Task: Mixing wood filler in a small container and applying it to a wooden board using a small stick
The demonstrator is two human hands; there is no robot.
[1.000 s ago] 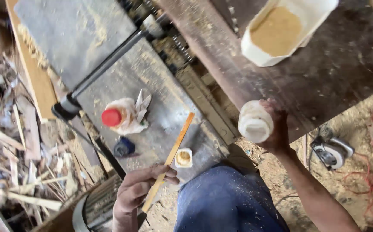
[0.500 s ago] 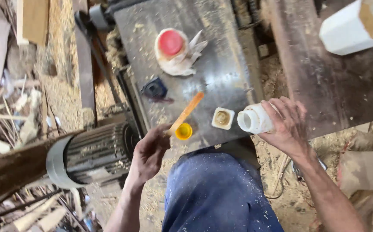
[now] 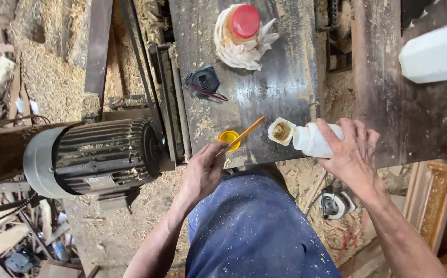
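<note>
Head view, looking down on a worn metal tabletop (image 3: 264, 98) dusted with sawdust. The right hand (image 3: 355, 154) has its fingers closed around a white plastic bottle (image 3: 316, 140), tipped on its side with the open, cream-coloured mouth (image 3: 281, 131) pointing left, just above the near edge of the tabletop. No liquid is visible leaving the mouth. The left hand (image 3: 203, 172) pinches the lower end of a thin orange stick (image 3: 244, 135) between thumb and fingers; the stick slants up and to the right, passing over a small yellow cap (image 3: 229, 139) that lies open-side up on the tabletop, just left of the bottle's mouth. Whether the cap holds anything cannot be told.

Judged stage: bottle opened and tilted, stick in hand, cap set out; pouring or mixing does not appear begun.

Further back stand a red-capped jar (image 3: 245, 31) wrapped in pale rag and a small dark blue object (image 3: 204, 80). An electric motor (image 3: 94, 154) sits at left.
</note>
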